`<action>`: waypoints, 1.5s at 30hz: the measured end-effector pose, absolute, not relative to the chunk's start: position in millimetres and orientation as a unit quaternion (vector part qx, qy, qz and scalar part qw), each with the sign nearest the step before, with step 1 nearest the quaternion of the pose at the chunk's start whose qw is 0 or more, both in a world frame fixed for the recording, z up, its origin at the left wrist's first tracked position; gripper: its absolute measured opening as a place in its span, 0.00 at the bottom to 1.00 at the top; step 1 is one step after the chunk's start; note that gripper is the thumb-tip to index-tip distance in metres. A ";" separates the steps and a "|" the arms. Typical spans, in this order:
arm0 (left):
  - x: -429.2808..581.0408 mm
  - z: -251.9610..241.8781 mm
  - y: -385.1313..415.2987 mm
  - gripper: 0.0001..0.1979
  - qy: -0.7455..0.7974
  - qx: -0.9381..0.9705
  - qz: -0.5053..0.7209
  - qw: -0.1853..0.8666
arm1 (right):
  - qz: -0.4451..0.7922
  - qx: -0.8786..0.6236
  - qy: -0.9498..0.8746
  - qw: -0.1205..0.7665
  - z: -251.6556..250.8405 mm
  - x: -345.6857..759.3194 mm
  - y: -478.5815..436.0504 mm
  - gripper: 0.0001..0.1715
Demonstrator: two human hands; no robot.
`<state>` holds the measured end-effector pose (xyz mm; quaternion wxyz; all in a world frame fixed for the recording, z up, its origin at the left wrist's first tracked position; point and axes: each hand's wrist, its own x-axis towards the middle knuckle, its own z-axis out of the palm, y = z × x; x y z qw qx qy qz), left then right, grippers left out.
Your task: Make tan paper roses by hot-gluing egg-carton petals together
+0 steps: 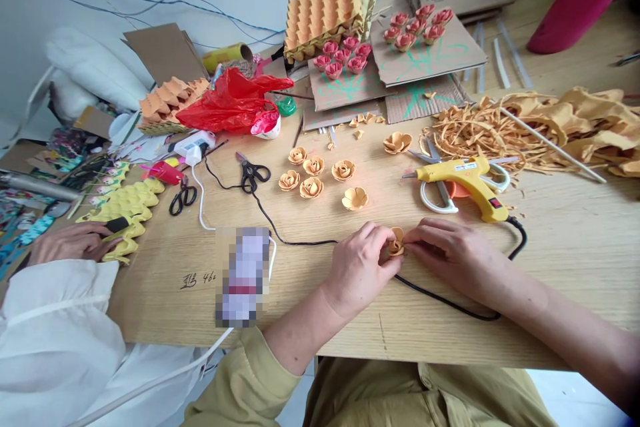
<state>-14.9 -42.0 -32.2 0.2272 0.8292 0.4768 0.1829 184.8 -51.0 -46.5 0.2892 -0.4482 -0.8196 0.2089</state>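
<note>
A small orange paper flower [396,242], cut from egg-carton pulp by its look, is pinched between both hands near the table's front. My left hand [363,267] grips it from the left with thumb and fingers closed. From the other side, the fingertips of my right hand [450,260] press together at its petals. Just beyond lie several finished-looking orange flowers [313,165] and an open petal cup [355,198]. Another petal cup [397,143] sits farther back. A yellow glue gun [460,180] rests across white-handled scissors [440,197], right of the flowers.
Orange scraps [480,130] pile up at right, with a white stick [550,143] over them. Red flowers [415,27] stand on cardboard [430,63] at the back. Black scissors [253,173], a black cord [280,233] and a blurred-out device [243,277] lie left. A co-worker's hand [70,243] holds yellow carton [125,213].
</note>
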 end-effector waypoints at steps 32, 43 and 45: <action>-15.9 -33.7 -45.4 0.05 0.469 0.838 0.181 0.214 | 0.243 -0.450 -0.811 0.286 -44.8 182.2 -50.2 0.14; -14.5 -30.4 -44.3 0.11 0.488 0.817 0.197 0.236 | 0.181 -0.507 -0.784 0.309 -44.8 186.7 -49.6 0.08; -14.3 -31.0 -44.2 0.14 0.489 0.814 0.203 0.237 | 0.155 -0.537 -0.774 0.295 -47.3 187.1 -48.8 0.12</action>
